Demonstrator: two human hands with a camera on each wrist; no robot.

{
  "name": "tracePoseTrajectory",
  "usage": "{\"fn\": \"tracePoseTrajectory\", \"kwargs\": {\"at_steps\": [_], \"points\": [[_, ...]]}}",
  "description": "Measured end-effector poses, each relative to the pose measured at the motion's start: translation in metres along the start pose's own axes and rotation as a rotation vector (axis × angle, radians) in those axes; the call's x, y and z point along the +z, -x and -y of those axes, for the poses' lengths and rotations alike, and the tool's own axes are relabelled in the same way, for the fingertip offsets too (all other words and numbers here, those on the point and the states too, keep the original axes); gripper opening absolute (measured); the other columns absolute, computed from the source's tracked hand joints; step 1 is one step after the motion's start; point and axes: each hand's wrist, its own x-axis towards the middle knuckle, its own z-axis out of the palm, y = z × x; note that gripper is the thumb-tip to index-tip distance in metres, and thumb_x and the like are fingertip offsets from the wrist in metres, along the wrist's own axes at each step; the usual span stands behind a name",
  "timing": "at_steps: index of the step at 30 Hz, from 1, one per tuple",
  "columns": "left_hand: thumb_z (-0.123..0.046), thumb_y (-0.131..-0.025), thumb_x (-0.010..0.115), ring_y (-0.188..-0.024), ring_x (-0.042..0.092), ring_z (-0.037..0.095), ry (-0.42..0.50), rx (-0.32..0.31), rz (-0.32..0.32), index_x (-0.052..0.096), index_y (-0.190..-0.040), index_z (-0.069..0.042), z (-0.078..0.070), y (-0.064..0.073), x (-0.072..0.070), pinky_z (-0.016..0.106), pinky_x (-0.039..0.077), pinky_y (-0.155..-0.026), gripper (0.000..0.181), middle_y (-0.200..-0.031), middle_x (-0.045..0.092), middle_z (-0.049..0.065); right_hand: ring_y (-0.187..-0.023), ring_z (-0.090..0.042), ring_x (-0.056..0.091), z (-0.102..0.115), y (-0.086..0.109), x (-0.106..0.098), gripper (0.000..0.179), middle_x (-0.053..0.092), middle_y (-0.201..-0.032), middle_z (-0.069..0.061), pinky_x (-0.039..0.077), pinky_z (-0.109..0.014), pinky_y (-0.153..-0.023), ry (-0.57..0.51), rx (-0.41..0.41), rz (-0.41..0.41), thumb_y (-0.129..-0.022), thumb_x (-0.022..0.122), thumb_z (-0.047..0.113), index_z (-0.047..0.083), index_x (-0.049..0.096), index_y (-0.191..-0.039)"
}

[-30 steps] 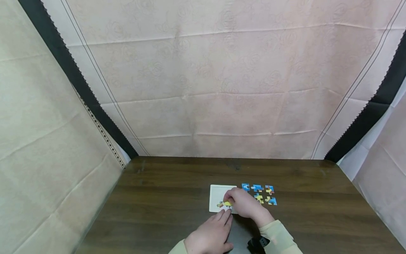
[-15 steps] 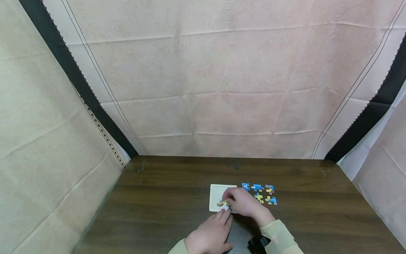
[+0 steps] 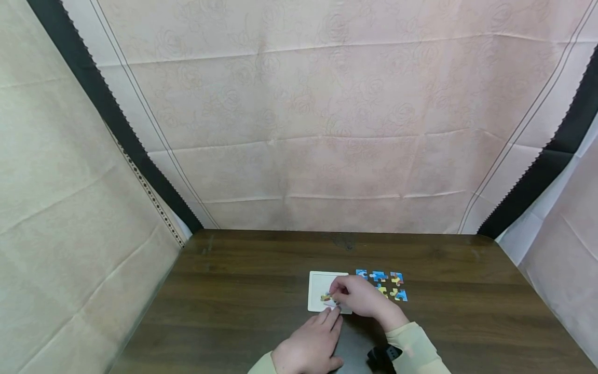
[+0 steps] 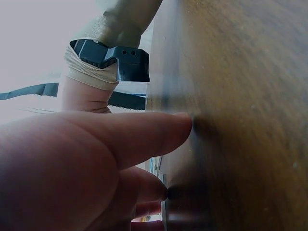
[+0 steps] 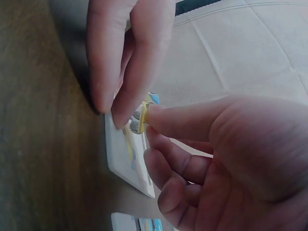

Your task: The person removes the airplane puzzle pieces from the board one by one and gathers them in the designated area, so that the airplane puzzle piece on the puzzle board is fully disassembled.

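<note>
In the head view a white puzzle board (image 3: 319, 283) lies on the table. My right hand (image 3: 364, 301) is over its right part. In the right wrist view its thumb and index finger pinch a small yellow-and-grey puzzle piece (image 5: 143, 116), which stands on edge close over the board; its other fingers are curled. My left hand (image 3: 310, 337) lies low with its fingers extended, the fingertips at the board's near edge. The left wrist view shows the left thumb (image 4: 163, 130) touching the tabletop. Part of the board is hidden under the right hand.
Several loose blue-and-yellow puzzle pieces (image 3: 379, 276) lie right of the board, partly behind the right hand. The brown wooden table (image 3: 233, 291) ends at a pale cloth wall (image 3: 327, 130). A black device (image 3: 385, 354) is strapped to the right wrist.
The right hand has shifted slightly right over the board, and the pinched yellow piece has turned so that less of its face shows from above. The left hand has stayed in place.
</note>
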Motion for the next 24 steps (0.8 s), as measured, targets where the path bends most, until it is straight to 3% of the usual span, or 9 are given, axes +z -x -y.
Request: {"fn": "tracePoseTrajectory", "kwargs": {"at_steps": [3,10,15,18,20,24], "points": [[-0.055,-0.102,0.066,-0.157,0.032,0.020,-0.003,-0.002,-0.013,0.048,-0.161,-0.008,-0.001,0.001,0.000,0.032,0.037,-0.120,0.077,-0.170,0.036,0.005,-0.075,-0.016,0.057,0.000,0.001,-0.002,0.005,0.064,-0.084,0.008,0.049,-0.036,-0.070,-0.008,0.004,-0.003,-0.105,0.070,0.016,0.016,0.074,-0.102],[-0.052,-0.101,0.067,-0.145,0.044,0.018,-0.072,0.032,-0.120,0.052,-0.156,-0.007,-0.002,0.004,0.000,0.029,0.043,-0.113,0.073,-0.158,0.046,0.004,-0.072,-0.015,0.056,-0.001,0.005,-0.010,0.005,0.064,-0.084,0.005,0.049,-0.033,-0.066,-0.038,0.022,-0.032,-0.105,0.070,0.018,0.014,0.074,-0.104],[-0.053,-0.103,0.064,-0.137,0.045,0.014,-0.071,0.064,-0.163,0.055,-0.153,-0.007,0.002,0.003,-0.002,0.029,0.043,-0.111,0.068,-0.149,0.050,0.001,-0.056,-0.014,0.051,-0.003,0.010,-0.017,0.004,0.065,-0.085,-0.001,0.046,-0.029,-0.049,-0.077,0.058,-0.042,-0.105,0.071,0.019,0.015,0.073,-0.104],[-0.053,-0.104,0.064,-0.142,0.044,0.016,-0.054,0.073,-0.178,0.057,-0.153,-0.006,0.003,0.002,-0.003,0.031,0.040,-0.116,0.068,-0.151,0.052,0.003,-0.060,-0.015,0.053,-0.005,0.014,-0.023,0.004,0.065,-0.088,0.000,0.048,-0.030,-0.052,-0.074,0.067,-0.071,-0.104,0.072,0.018,0.015,0.073,-0.103],[-0.050,-0.105,0.064,-0.143,0.045,0.016,-0.020,0.073,-0.177,0.057,-0.153,-0.005,0.003,0.000,-0.004,0.030,0.039,-0.117,0.067,-0.151,0.053,0.004,-0.071,-0.015,0.056,-0.007,0.017,-0.027,0.005,0.065,-0.088,0.003,0.050,-0.032,-0.063,-0.055,0.066,-0.097,-0.105,0.072,0.019,0.015,0.073,-0.101],[-0.044,-0.106,0.065,-0.136,0.051,0.014,0.055,0.046,-0.193,0.060,-0.150,-0.004,0.003,-0.005,-0.003,0.028,0.043,-0.113,0.061,-0.145,0.058,0.004,-0.080,-0.017,0.059,-0.013,0.024,-0.037,0.005,0.066,-0.089,0.006,0.052,-0.034,-0.071,-0.040,0.062,-0.116,-0.104,0.072,0.019,0.016,0.073,-0.100]]}}
